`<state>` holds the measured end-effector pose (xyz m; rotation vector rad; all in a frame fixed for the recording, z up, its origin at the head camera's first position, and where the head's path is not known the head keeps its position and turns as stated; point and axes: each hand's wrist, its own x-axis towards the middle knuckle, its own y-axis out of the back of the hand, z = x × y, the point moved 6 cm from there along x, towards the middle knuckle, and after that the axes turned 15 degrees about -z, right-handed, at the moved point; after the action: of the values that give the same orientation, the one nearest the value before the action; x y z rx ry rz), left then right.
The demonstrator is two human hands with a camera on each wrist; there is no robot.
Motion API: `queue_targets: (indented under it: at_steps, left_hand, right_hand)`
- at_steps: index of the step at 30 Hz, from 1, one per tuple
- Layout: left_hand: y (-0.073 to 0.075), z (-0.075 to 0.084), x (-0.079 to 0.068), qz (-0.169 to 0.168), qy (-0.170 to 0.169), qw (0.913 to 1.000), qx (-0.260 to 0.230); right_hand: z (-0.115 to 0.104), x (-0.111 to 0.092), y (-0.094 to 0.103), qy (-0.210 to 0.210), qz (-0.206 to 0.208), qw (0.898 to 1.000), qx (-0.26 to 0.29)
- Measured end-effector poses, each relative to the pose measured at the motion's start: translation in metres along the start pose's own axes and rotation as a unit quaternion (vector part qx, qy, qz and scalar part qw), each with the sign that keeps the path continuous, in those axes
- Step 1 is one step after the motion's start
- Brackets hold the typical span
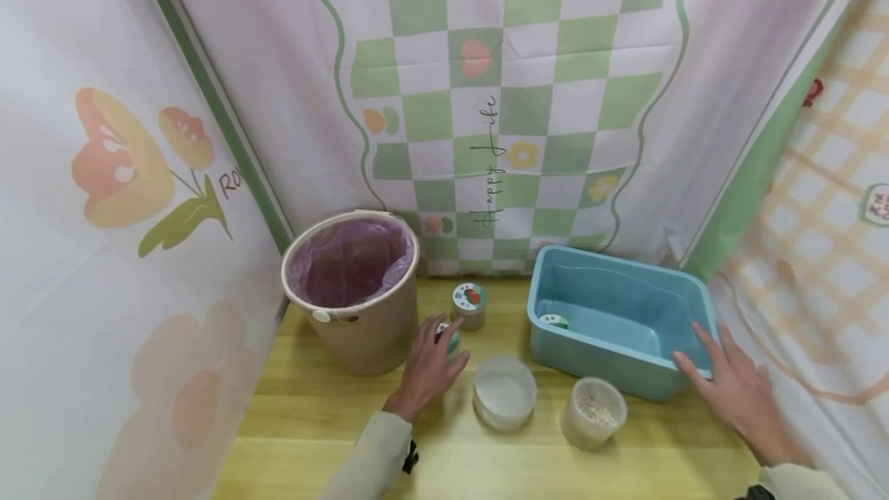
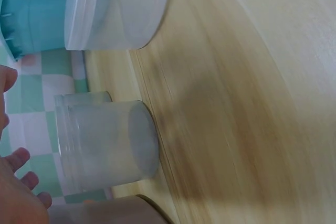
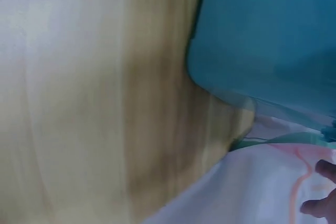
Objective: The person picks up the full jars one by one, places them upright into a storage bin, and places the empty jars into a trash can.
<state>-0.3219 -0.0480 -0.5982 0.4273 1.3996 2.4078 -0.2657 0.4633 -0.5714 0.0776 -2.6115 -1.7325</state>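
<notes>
In the head view, my left hand (image 1: 429, 369), fingers apart, partly covers a lidded jar (image 1: 454, 343) beside the bin (image 1: 368, 342); my right hand (image 1: 743, 392), fingers spread, is by the blue tub (image 1: 611, 365). The left wrist view adds the jar's translucent wall, below my fingertips (image 2: 30, 180). The right wrist view shows cloth (image 3: 252, 187) behind my fingers; tub contact I can't tell.

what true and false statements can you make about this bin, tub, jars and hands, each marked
The beige bin has a purple liner. True.

In the head view, the beige bin stands right of the blue tub. False: it stands left of it.

The left hand is at a printed-lid jar. True.

The right hand is in the bin. False: it is by the blue tub.

The jar of pale bits stands apart from both hands. True.
</notes>
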Motion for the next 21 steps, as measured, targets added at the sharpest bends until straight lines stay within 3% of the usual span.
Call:
queue_targets:
  at_steps: [5, 11, 17, 21]
  left_hand:
    - [-0.001, -0.003, 0.001, -0.004, 0.000, 1.0000, 0.004]
    - [-0.003, -0.002, 0.002, -0.014, 0.000, 0.9999, 0.009]
    - [-0.004, -0.003, 0.006, -0.033, 0.012, 0.9989, 0.030]
    - [-0.004, 0.007, 0.016, -0.031, -0.004, 0.9985, 0.045]
  right_hand:
    - [-0.004, -0.005, -0.005, 0.029, 0.102, 0.994, 0.015]
    - [-0.020, -0.023, -0.013, 0.058, 0.237, 0.968, 0.064]
    - [-0.037, -0.038, -0.031, 0.054, 0.292, 0.947, 0.121]
    - [-0.047, -0.047, -0.047, 0.071, 0.320, 0.933, 0.146]
